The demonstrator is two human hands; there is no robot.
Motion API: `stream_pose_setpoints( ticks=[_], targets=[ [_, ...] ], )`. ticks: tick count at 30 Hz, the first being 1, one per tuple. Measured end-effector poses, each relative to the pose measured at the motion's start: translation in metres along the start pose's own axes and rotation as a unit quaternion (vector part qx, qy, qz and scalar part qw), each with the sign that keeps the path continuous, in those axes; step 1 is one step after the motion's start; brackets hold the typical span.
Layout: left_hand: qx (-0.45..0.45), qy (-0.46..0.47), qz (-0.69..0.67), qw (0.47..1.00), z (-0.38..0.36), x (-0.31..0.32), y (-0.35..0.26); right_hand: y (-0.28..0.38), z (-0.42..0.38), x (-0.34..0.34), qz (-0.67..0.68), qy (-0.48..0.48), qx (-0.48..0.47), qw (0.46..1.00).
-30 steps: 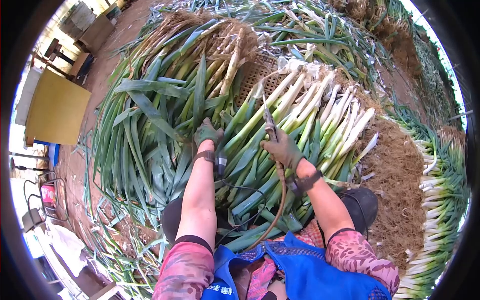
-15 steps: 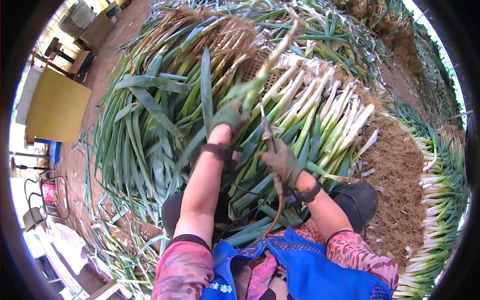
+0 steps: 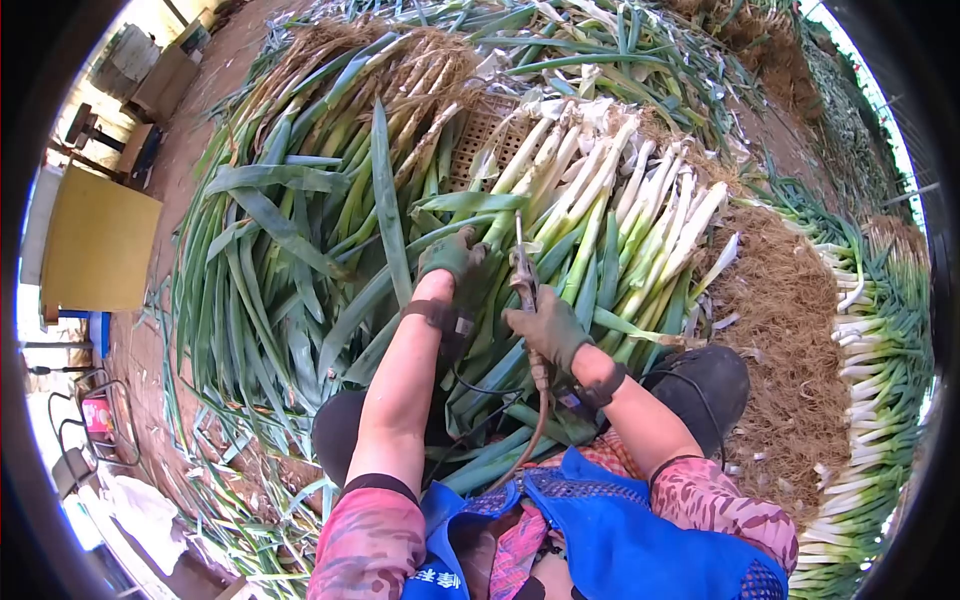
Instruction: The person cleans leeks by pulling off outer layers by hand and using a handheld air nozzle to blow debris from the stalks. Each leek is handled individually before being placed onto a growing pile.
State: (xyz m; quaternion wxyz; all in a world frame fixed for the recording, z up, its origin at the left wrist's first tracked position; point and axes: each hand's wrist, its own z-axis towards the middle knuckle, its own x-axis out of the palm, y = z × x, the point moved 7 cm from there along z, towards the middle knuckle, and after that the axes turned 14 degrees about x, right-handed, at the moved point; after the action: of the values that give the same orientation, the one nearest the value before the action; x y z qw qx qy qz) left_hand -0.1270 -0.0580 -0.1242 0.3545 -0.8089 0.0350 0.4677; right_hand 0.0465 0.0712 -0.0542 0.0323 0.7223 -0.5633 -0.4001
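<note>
My left hand (image 3: pixel 452 257), in a green glove, is closed around the green part of a leek (image 3: pixel 498 226) at the middle of the pile. My right hand (image 3: pixel 550 325), also gloved, grips an air blow gun (image 3: pixel 523 277) with a thin nozzle pointing away from me. A brown hose (image 3: pixel 541 405) runs from the gun back towards my lap. To the right of the nozzle lie peeled leeks (image 3: pixel 600 185) with white stalks. On the left, leeks with brown roots (image 3: pixel 440 60) and long green leaves (image 3: pixel 265 285) are heaped up.
A perforated crate (image 3: pixel 478 140) shows beneath the leeks. Trimmed brown roots (image 3: pixel 785 360) cover the ground at right, beside a long row of white-stalked leeks (image 3: pixel 862 400). A yellow board (image 3: pixel 100 240) and a metal-framed chair (image 3: pixel 105 415) stand at left.
The leek in my left hand has come down from a raised, blurred position onto the pile beside the white stalks. The blow gun stays in my right hand, slightly shifted left.
</note>
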Motion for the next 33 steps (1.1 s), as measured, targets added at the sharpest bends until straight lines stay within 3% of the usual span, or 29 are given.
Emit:
stream_pose_setpoints(
  ticks=[5,9,16,20,21,22,25,28,31,33],
  targets=[
    [0.012,-0.042,-0.126,0.991,0.012,0.003,0.009,0.003,-0.029,0.009,-0.051,0.046,-0.016,0.998],
    [0.036,-0.042,-0.18,0.982,0.02,0.007,0.009,0.008,-0.004,0.006,-0.024,0.004,-0.024,0.999],
    [0.081,-0.102,-0.292,0.947,0.016,0.009,0.002,0.037,0.043,-0.026,0.142,-0.023,0.03,0.989],
    [0.054,-0.162,-0.356,0.919,0.018,-0.001,0.005,0.003,0.013,-0.006,0.04,-0.041,-0.03,0.998],
    [0.031,-0.134,-0.448,0.884,0.011,-0.009,-0.008,0.002,-0.004,-0.001,0.004,-0.023,-0.014,1.0],
    [0.028,-0.127,-0.454,0.882,0.008,-0.015,-0.016,0.007,-0.02,0.0,-0.032,-0.005,0.002,0.999],
    [0.039,-0.126,-0.426,0.895,0.006,-0.019,-0.021,0.018,-0.024,-0.012,0.112,0.073,0.095,0.987],
    [0.088,-0.161,-0.315,0.931,0.023,0.009,0.001,0.016,0.04,-0.025,0.105,-0.062,-0.009,0.992],
    [0.04,-0.072,-0.243,0.967,0.006,0.004,-0.011,0.047,0.049,-0.058,0.111,-0.008,0.058,0.992],
    [0.021,-0.043,-0.213,0.976,0.008,0.01,-0.008,0.032,0.08,-0.051,0.086,-0.045,0.004,0.995]
  ],
)
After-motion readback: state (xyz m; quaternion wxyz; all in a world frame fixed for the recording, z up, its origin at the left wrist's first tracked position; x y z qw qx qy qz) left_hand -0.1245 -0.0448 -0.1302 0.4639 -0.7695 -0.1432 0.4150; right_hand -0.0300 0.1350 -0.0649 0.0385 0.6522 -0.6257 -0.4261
